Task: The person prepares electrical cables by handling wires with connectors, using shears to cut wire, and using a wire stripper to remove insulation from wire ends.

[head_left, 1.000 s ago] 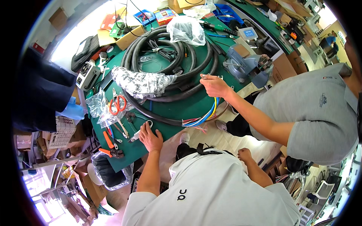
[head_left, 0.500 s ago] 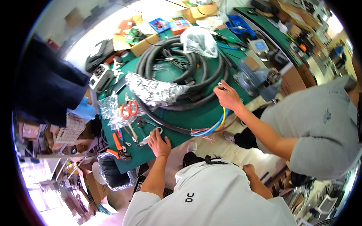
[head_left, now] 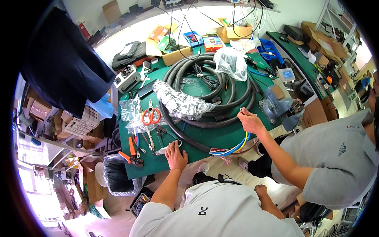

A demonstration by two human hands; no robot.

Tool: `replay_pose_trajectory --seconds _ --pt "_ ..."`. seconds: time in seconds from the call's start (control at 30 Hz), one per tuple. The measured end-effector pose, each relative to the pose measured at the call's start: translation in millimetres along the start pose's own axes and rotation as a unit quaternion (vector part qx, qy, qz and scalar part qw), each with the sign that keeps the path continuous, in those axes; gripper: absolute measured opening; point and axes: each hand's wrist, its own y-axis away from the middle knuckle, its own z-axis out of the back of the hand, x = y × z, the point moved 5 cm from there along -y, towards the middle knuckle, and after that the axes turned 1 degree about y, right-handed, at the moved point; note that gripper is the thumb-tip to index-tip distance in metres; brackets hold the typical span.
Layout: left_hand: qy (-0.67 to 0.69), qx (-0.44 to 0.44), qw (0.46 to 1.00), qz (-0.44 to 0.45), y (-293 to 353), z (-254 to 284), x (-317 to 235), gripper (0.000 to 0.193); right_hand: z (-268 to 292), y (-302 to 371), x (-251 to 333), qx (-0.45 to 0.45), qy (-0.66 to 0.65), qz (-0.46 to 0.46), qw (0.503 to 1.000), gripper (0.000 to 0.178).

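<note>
Resting at the near edge of the green-topped workbench (head_left: 215, 136), the person's left hand (head_left: 176, 156) is lying palm down, its fingers extended and slightly parted over a slim, pale-handled tool (head_left: 161, 151). The fingers are covering one end of it, so whether they are gripping it cannot be told. The right hand (head_left: 261, 192) is hanging by the person's side, away from the bench, with its fingers loosely curling; whether it is holding anything cannot be told.

Compared with half a second ago, both hands are keeping nearly the same places, and the tool is staying under the left one. The view itself is shifting: the bench is now sitting lower and farther right, and a grey electrical box (head_left: 172, 3) is showing at the top.

A grey-shirted co-worker's hand (head_left: 252, 121) is still pinching a small object, too small to identify, near the front of the thick black coiled cable (head_left: 235, 104). Below that forearm, the cable's blue, yellow and reddish inner wires (head_left: 237, 149) are spreading from its cut end past the bench edge.

Red-handled metal scissors (head_left: 151, 116) and an orange-handled crimping tool (head_left: 125, 157) are lying left of the left hand, while crumpled black-and-white plastic wrapping (head_left: 181, 100) is draping over the coil, just as before.
</note>
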Motion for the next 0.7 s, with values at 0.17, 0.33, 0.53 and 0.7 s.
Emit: replay_pose_trajectory --seconds 0.17,0.33,0.53,0.7 --pt "0.006 -0.001 1.000 0.000 1 -2 2 0.064 1 0 3 -0.002 -0.011 0.009 1.000 0.022" --pt "0.004 0.001 1.000 0.002 1 1 0 0.064 0 1 -5 -0.006 -0.025 -0.004 1.000 0.021" --pt "-0.007 0.007 1.000 -0.003 0 0 0 0.064 2 10 -10 -0.003 -0.004 0.006 1.000 0.021" --pt "-0.010 0.003 1.000 -0.003 1 1 -2 0.064 -1 10 -20 -0.034 -0.040 -0.018 0.998 0.019"
